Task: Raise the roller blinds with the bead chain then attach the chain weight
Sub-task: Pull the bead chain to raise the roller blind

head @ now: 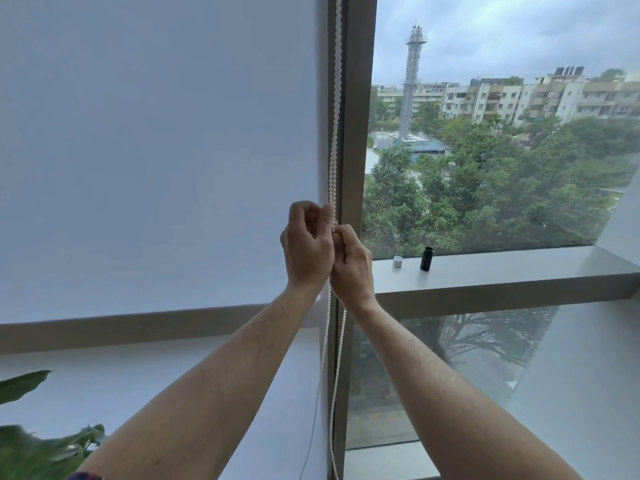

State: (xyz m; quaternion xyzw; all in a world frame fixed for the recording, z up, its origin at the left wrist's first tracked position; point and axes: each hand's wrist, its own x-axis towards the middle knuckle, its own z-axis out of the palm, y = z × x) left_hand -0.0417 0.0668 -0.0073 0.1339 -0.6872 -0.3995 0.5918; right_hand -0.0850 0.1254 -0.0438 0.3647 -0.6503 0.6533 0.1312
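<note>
Behind curled fingers point(313, 216) of both hands, bead chain point(335, 133) partly hidden.

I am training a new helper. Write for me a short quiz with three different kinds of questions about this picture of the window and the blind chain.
1. True or false: both the left hand and the right hand grip the white plastic bead chain.
2. Multiple choice: where does the small black cylinder stand? A) on the grey window ledge B) on the floor C) in the right hand
3. Fill in: the white roller blind on the left covers the pane down to about the ____ level.

Key: 1 true; 2 A; 3 ledge.
</note>
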